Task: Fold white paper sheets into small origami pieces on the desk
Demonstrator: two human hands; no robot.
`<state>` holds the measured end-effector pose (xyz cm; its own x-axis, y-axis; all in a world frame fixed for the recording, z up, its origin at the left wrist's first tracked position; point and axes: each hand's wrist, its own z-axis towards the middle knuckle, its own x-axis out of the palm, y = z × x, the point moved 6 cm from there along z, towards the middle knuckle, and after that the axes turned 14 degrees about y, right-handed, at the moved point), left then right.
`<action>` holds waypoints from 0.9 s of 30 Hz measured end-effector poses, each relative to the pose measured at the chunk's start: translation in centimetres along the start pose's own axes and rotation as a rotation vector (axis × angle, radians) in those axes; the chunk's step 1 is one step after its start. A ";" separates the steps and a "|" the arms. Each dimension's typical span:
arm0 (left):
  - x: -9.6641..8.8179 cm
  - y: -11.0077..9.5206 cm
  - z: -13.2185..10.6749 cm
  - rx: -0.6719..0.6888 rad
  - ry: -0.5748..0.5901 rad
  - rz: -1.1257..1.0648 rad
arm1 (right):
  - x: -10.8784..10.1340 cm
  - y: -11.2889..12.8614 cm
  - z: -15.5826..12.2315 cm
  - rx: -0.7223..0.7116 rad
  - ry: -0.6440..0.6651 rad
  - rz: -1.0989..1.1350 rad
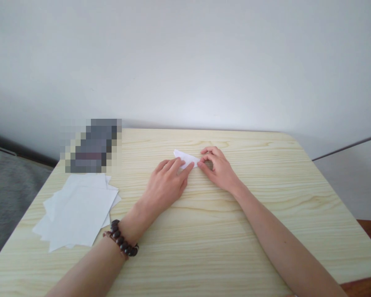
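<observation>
A small folded piece of white paper [188, 159] lies on the table, narrow and pointed, with its upper left tip showing. My left hand [167, 181] rests over its near side and holds it down with the fingers and thumb; part of the paper is hidden beneath them. At the paper's right tip, the thumb and index finger of my right hand [219, 169] are pinched together on the corner. The other fingers of that hand curl loosely above the tabletop. Dark beads circle my left wrist.
Loose square sheets of white paper [80, 214] lie in an uneven pile on the left of the wood-grain table [204, 255]. Behind them is a dark, pixelated object [94, 146]. A pale wall [204, 62] runs along the table's far edge.
</observation>
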<state>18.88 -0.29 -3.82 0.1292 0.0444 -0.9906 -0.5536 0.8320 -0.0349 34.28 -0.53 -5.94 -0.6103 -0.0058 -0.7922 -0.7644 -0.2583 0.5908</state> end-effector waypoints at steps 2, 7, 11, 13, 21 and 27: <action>0.0 -0.1 -0.1 0.014 -0.014 0.006 | 0.0 0.0 0.0 0.010 -0.017 -0.010; 0.1 -0.1 -0.1 0.014 -0.014 0.015 | 0.1 0.0 -0.1 0.020 -0.021 -0.018; 0.1 0.0 0.0 0.011 0.006 0.005 | 0.0 0.0 -0.1 0.006 -0.043 -0.027; 0.1 0.0 0.0 0.012 0.010 0.005 | 0.0 0.0 -0.1 0.003 -0.060 -0.045; 0.2 0.0 0.0 0.005 0.025 0.012 | 0.0 -0.1 -0.1 0.004 -0.082 -0.088; 0.2 0.1 0.1 0.012 0.025 0.011 | -0.2 -0.2 -0.1 0.007 -0.059 -0.050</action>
<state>18.98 -0.17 -4.03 0.1020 0.0400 -0.9940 -0.5449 0.8382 -0.0222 34.56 -0.60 -5.88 -0.5819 0.0638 -0.8107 -0.7959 -0.2496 0.5516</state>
